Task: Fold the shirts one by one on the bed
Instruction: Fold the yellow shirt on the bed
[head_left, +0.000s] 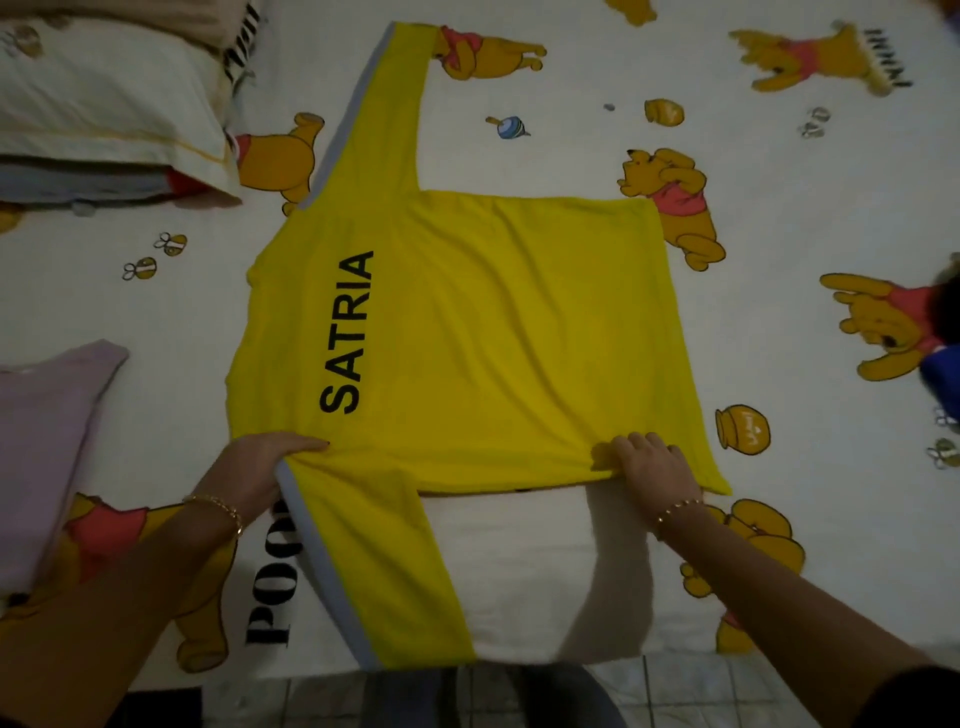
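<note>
Yellow shirt (467, 338) spread flat on bed (779, 208), back up, black "SATRIA" print showing.

Left hand (270, 462) grasps shirt at near shoulder seam, fingers laid over fabric, thumb hidden beneath.

Right hand (657, 467) pinches shirt's near side edge close to hem, fingers curled, cloth bunched under them.

Near sleeve (379, 561) hangs from shirt toward bed edge; far sleeve (384, 119) stretches away from it.

Lilac garment (47, 441) left of shirt. Pillow (104, 104) beyond shirt, to left.
</note>
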